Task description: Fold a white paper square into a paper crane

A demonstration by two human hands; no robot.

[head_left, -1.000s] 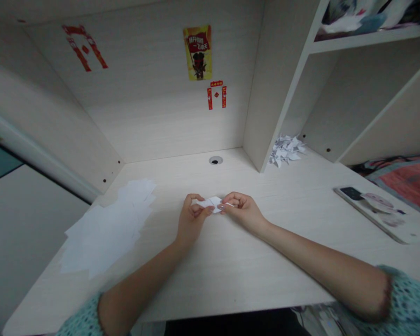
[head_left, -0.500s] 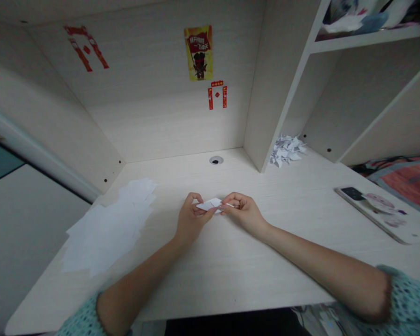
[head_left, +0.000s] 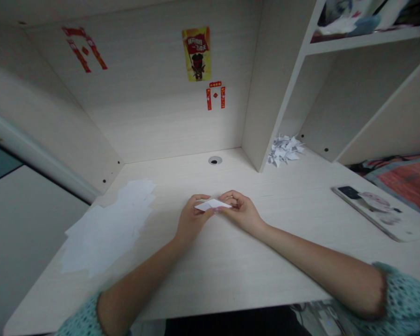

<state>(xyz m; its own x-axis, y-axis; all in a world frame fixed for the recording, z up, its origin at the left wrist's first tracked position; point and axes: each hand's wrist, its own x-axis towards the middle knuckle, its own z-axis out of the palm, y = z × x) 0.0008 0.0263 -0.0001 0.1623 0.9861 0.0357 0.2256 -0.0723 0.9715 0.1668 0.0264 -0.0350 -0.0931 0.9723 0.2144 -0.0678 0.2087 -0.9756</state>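
1. The left hand point(head_left: 192, 217) is drawn in narrow, thumb in front and fingers behind, gripping the left part of a small folded paper point(head_left: 212, 203).
2. The right hand point(head_left: 243, 210) grips the same paper's right part in a narrow pinch; the two thumbs come close together at its lower edge.
3. The folded paper is a flat white piece, pointed at its left and right ends, held between the hands over the middle of the bench point(head_left: 231, 270).
4. On the right, past an upright board point(head_left: 283, 70), is a cubby point(head_left: 350, 93). In its left back corner sits a heap of small white paper pieces point(head_left: 285, 150), many of them pointed, resting on the bench surface.
5. Above the cubby, a shelf point(head_left: 371, 41) holds pale, blue and dark items, cut off by the frame and too unclear to name.
6. To the left of the hands, loose white sheets point(head_left: 108, 228) overlap in a spread pile on the bench.
7. A phone point(head_left: 374, 210) lies flat on the right, its camera side up, near a red and grey cloth point(head_left: 409, 182).
8. A round cable hole point(head_left: 215, 160) is set into the bench near the back wall point(head_left: 143, 107).
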